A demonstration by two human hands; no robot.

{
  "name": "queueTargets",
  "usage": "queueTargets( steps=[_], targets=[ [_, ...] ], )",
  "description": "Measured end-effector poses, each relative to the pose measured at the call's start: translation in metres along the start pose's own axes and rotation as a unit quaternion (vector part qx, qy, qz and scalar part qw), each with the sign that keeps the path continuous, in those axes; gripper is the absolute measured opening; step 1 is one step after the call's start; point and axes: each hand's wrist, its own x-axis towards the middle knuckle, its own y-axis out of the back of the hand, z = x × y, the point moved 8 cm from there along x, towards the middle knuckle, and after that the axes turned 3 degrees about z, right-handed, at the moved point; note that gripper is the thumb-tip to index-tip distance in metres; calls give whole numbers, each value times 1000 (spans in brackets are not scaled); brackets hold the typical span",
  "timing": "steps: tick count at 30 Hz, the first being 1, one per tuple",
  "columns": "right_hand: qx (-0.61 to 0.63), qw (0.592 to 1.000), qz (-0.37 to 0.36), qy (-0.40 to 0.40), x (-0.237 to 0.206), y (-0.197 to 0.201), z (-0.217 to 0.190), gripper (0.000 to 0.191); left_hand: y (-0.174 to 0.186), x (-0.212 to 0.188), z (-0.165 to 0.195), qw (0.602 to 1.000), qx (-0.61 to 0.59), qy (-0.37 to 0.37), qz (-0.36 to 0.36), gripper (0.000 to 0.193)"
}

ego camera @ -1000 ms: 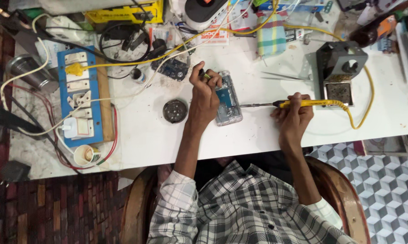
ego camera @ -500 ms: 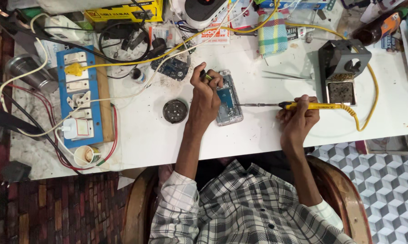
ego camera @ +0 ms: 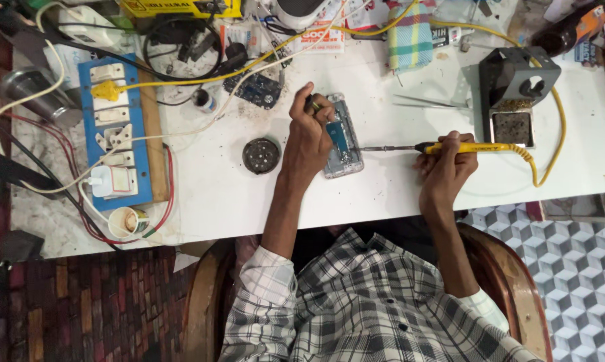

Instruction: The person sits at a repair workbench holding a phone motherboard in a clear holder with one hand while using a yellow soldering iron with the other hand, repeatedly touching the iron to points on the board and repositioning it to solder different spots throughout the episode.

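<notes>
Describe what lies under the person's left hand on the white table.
An opened phone lies flat beneath the left hand; its blue inner part shows. The hand covers its left edge.

Left hand sits right over the opened phone, so its left half is hidden — can't tell what the fingers pinch, too small. The soldering iron grip disappears inside the right hand. The brown bottle and yellow box are cut off up top.
</notes>
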Motion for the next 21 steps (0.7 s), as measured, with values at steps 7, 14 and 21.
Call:
queueTargets(
  steps=[7,14,21],
  targets=[
    [-15,1000,0,-2,-2,5,3,32,1,-1,-2,1000,-4,-5,-2,55],
    [43,999,-18,3,-3,4,3,32,0,-5,4,1000,-8,7,0,57],
    [-3,1000,-31,1,-8,8,-1,33,1,-7,14,1000,-11,-9,8,56]
  ],
)
